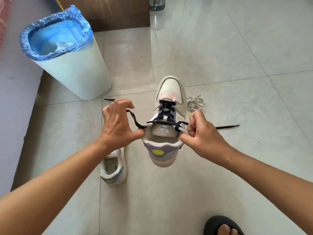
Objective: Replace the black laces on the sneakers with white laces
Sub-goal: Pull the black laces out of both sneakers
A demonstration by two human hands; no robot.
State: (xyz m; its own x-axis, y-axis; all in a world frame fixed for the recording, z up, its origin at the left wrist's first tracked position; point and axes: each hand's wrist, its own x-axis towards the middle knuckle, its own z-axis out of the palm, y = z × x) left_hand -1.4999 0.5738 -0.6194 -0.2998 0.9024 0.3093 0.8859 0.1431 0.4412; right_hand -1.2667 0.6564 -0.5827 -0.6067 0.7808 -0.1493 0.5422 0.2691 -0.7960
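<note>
Standing at the far left, a white bin (74, 68) lined with a blue bag (55, 33) is seen on the tiled floor (220, 48), pale scraps just made out inside it. A short black tip (109, 99) shows on the floor behind the left hand; what it belongs to cannot be told. The left hand (118, 123) is spread wide, thumb pressed to the raised shoe's collar, while a black lace (135, 120) end is looped up to the curled fingertips; whether it is pinched there cannot be told. Below that forearm a second sneaker (113, 168) is lying on the floor, its front half hidden by the arm, so its lacing is not seen. The held sneaker (166, 122) is kept above the floor between both hands, heel toward the camera, toe pointing away: white upper, lilac panels, a yellow dot on the heel, a label on the tongue too small to read. The black lace is threaded crosswise through its eyelets. The right hand (203, 133) is curled tight, pinching the collar and lace at the top right eyelet. A bundle of white laces (194, 103) lies on the floor just beside the toe, partly covered by the shoe. Another black lace length (227, 127) trails rightward from behind the right hand. A sandalled foot (222, 226) is cut off at the bottom edge.
</note>
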